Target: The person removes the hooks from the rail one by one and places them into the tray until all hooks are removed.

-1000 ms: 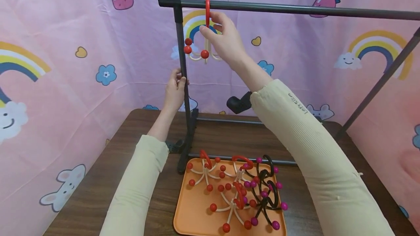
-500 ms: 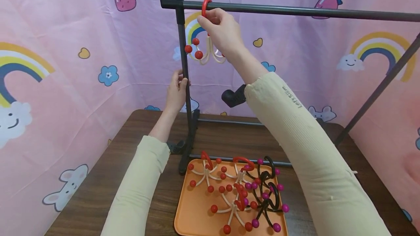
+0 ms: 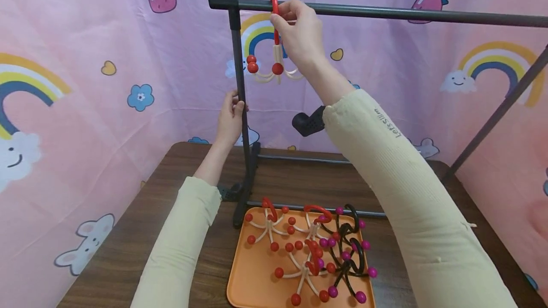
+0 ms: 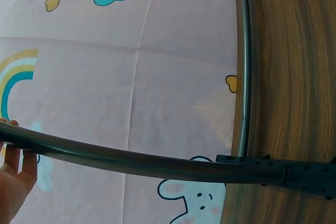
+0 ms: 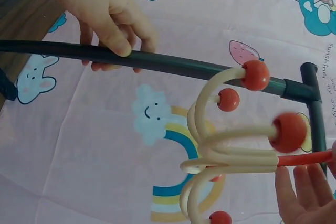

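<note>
In the head view my right hand (image 3: 301, 34) pinches the red hook of a cream multi-arm hanger (image 3: 277, 52) with red ball tips. The hook's curve passes over the dark top rail (image 3: 385, 12), near its left end. In the right wrist view the hanger's cream arms (image 5: 239, 161) spread below the hook, and only part of that hand shows. My left hand (image 3: 231, 118) grips the dark upright post (image 3: 237, 56) of the rack about halfway up. The right wrist view shows its thumb and fingers on opposite sides of the post.
An orange tray (image 3: 252, 274) on the wooden table (image 3: 205, 260) holds several more hangers, cream ones with red hooks (image 3: 305, 270) and black ones with magenta balls (image 3: 347, 265). The rack's right leg (image 3: 488, 127) slants down at the right. A patterned cloth (image 3: 128, 61) hangs behind.
The right hand and hanger shift slightly left and turn, then come back right and a little up, with the hook at the rail throughout. The left hand stays on the post.
</note>
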